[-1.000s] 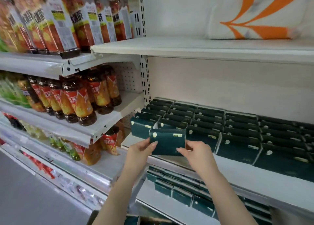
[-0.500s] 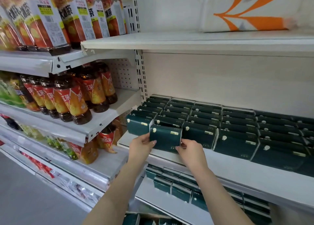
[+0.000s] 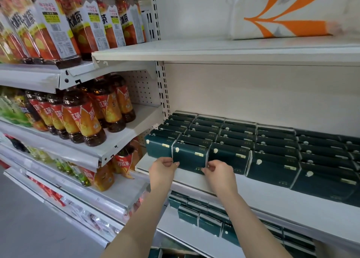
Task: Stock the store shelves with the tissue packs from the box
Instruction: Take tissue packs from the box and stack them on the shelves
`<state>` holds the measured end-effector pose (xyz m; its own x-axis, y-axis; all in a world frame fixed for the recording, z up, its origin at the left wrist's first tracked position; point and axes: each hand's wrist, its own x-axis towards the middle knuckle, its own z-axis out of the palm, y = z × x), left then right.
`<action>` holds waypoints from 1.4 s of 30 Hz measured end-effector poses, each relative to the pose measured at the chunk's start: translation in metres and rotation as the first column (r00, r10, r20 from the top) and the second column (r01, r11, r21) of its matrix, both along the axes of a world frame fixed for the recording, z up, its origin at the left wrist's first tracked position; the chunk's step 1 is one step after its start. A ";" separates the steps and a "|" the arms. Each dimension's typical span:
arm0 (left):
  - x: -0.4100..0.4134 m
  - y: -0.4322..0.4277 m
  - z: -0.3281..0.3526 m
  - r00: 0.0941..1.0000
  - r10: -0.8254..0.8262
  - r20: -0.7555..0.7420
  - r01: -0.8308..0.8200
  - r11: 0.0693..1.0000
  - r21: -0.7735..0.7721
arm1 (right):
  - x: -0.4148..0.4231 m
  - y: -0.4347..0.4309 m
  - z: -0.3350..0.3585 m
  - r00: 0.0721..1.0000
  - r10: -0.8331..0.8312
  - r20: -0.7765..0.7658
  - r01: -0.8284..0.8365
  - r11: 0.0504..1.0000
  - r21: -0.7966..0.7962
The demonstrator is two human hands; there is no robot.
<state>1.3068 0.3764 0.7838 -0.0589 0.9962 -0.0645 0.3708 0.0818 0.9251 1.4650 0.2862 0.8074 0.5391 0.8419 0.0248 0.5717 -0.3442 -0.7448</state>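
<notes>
A dark green tissue pack [image 3: 190, 156] stands on the white middle shelf [image 3: 253, 195], second from the left in the front row. My left hand [image 3: 162, 170] pinches its lower left corner. My right hand [image 3: 218, 173] pinches its lower right corner. Rows of matching green packs [image 3: 272, 141] fill the shelf behind and to the right. The top of the box [image 3: 155, 253] barely shows at the bottom edge.
Iced-tea bottles [image 3: 83, 121] crowd the shelves to the left. More green packs [image 3: 204, 217] lie on the shelf below. A white and orange bag [image 3: 282, 10] sits on the top shelf. Grey floor [image 3: 29, 228] lies at the lower left.
Both hands carried the pack forward from in front of the shelf and set it down in the front row. Their grip slid down to the pack's lower corners.
</notes>
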 end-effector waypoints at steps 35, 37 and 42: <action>-0.074 -0.046 0.025 0.976 -0.153 -0.157 0.178 0.971 0.157 | 0.000 -0.041 0.063 0.960 0.254 0.118 -0.256 0.967 0.002; -0.098 -0.060 0.030 0.963 -0.156 -0.218 0.188 0.973 0.137 | -0.016 -0.043 0.063 0.928 0.350 0.130 -0.356 0.934 0.031; -0.175 -0.110 0.010 0.966 -0.059 -0.251 0.077 0.995 0.064 | -0.073 -0.047 0.028 0.788 0.607 0.107 -0.604 0.795 -0.059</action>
